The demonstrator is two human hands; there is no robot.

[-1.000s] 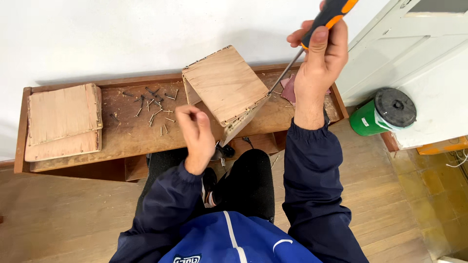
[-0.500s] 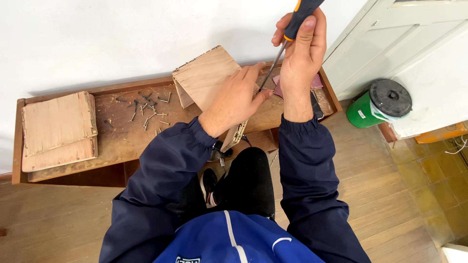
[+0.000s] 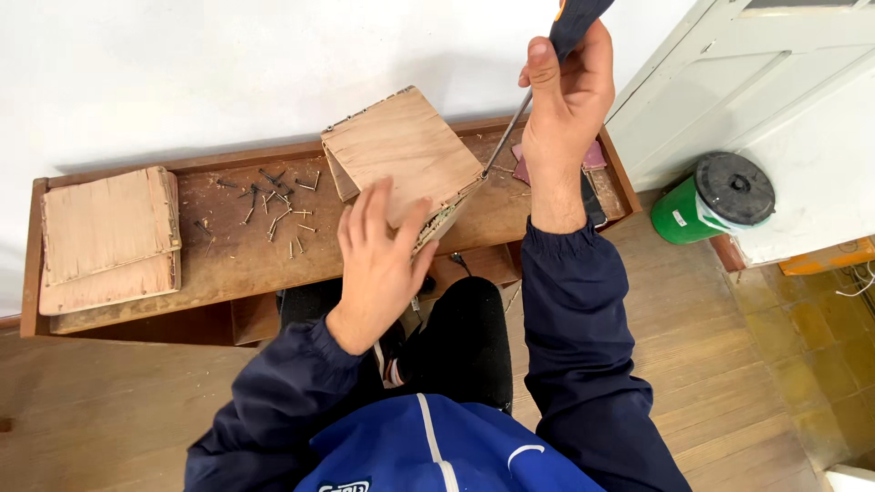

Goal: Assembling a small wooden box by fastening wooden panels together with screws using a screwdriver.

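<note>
On bench [image 3: 219,264]: left hand [image 3: 378,264] flat, open on wooden box [image 3: 401,150]; right hand [image 3: 565,100] fisted around screwdriver [image 3: 538,77], tip at box edge.

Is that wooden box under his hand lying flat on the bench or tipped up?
Tipped: the box rests on one corner edge, steadied by the left hand, its face slanting above the bench.

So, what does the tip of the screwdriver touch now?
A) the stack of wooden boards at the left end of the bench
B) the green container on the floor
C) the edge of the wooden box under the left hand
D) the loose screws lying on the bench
C: the right hand holds the screwdriver with its tip at the edge of the wooden box, on which the left hand rests.
</note>
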